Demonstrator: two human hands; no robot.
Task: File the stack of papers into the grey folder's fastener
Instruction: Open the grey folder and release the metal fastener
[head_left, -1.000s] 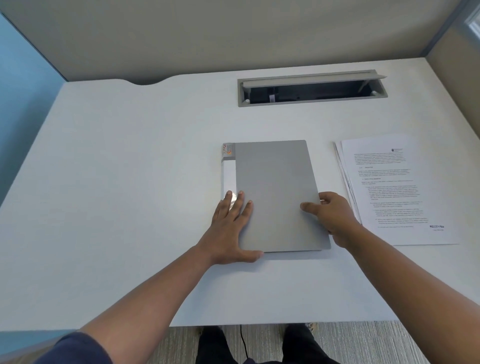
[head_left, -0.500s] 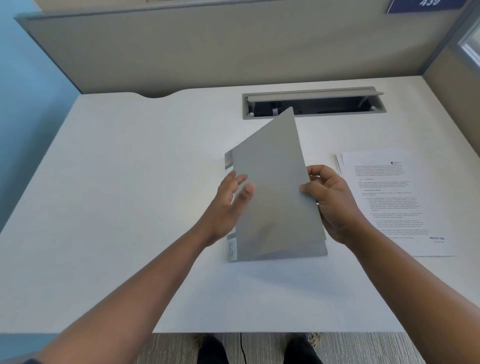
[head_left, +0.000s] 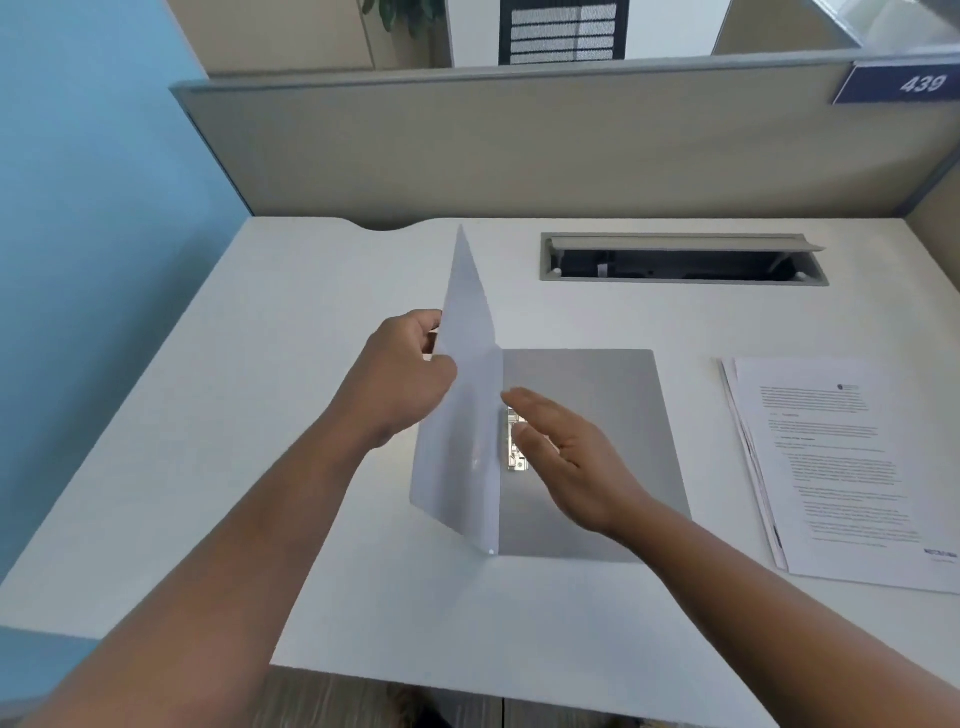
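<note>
The grey folder (head_left: 597, 395) lies open on the white desk, its back panel flat. Its front cover (head_left: 462, 415) stands nearly upright along the spine, pale inner side facing me. My left hand (head_left: 402, 376) grips the cover's left edge from behind. My right hand (head_left: 566, 457) hovers flat and empty over the inside of the folder, fingers apart, partly hiding the metal fastener (head_left: 515, 447) near the spine. The stack of printed papers (head_left: 831, 467) lies to the right of the folder, untouched.
A grey cable hatch (head_left: 680, 257) is set into the desk (head_left: 311, 312) behind the folder. A beige partition (head_left: 519, 145) closes the far side, with a blue wall on the left. The desk's front edge runs close to me.
The cover has swung from half-raised to nearly upright. My left hand has moved to hold its edge, and my right hand has let go and sits over the fastener.
</note>
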